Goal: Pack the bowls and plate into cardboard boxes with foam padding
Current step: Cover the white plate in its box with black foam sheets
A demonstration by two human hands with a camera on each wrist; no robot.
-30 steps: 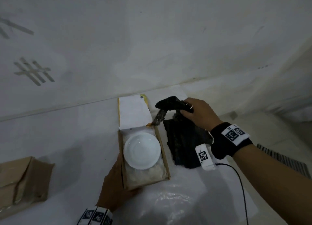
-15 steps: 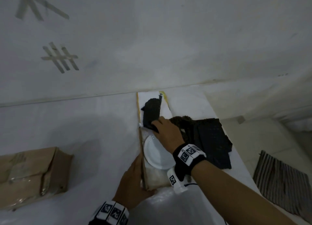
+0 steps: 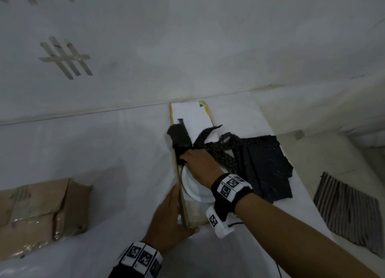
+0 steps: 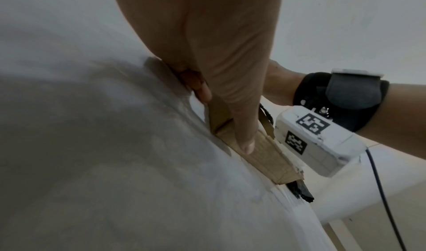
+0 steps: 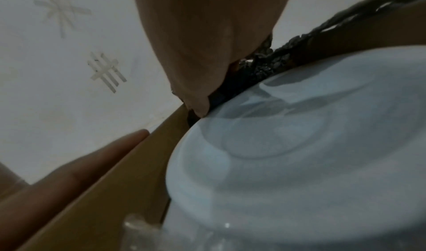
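Note:
An open cardboard box [image 3: 180, 202] lies on the white table with a white plate [image 3: 193, 187] in it, on clear padding [image 3: 196, 216]. My left hand [image 3: 168, 213] braces the box's left wall and near corner, fingers straight along the cardboard [image 4: 260, 151]. My right hand [image 3: 183, 157] reaches across the plate [image 5: 299, 154] and grips the lower end of a black foam piece [image 3: 180, 136]. That piece stands at the box's far left corner, against the plate's rim. In the right wrist view the foam [image 5: 260, 69] sits between plate and box wall [image 5: 115, 178].
A pile of black foam sheets and strips [image 3: 264, 167] lies right of the box. The box's white lid flap [image 3: 191, 115] lies open toward the wall. Another cardboard box [image 3: 41, 211] sits at the left. A striped cloth [image 3: 350, 211] lies on the floor past the table's right edge.
My right hand carried the black foam piece from the pile on the right over to the box's far left corner and lowered it beside the plate. The left hand stayed on the box.

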